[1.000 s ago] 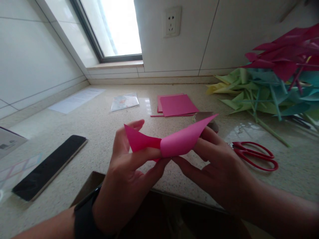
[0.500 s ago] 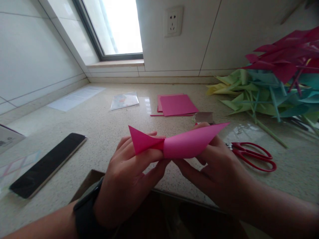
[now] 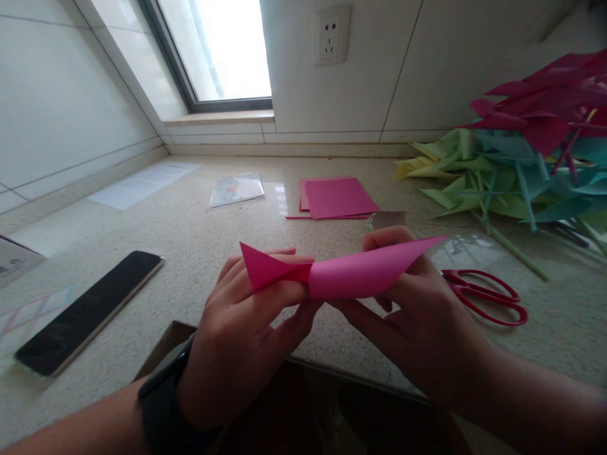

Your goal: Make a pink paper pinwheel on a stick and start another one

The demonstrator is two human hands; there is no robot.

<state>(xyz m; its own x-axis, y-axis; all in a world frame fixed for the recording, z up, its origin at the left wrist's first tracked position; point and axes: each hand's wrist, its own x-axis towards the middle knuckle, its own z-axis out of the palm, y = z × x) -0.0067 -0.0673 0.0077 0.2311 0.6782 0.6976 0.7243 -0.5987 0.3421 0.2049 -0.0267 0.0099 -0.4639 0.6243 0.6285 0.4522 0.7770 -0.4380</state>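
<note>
A sheet of pink paper (image 3: 360,272) is curled between my two hands above the counter's front edge. Its left part stands up as a pointed flap, and the right part rolls over into a long point. My left hand (image 3: 251,322) pinches the paper near the middle, its thumb underneath and fingers behind the flap. On the other side my right hand (image 3: 412,309) grips the curled part from below and behind; some of its fingertips are hidden by the paper. Red-handled scissors (image 3: 488,294) lie just right of my right hand, their blades mostly out of sight.
Pink paper squares (image 3: 339,197) lie at the back with a thin pink stick (image 3: 298,218) before them. A black phone (image 3: 90,313) rests on the left. Paper pinwheels (image 3: 512,145) are heaped at the right. A clear packet (image 3: 237,189) and a printed sheet (image 3: 142,183) lie farther back.
The paper and both hands have hardly moved; the curled right point reaches slightly farther right. My right hand's upper fingers show a little more behind the paper.
</note>
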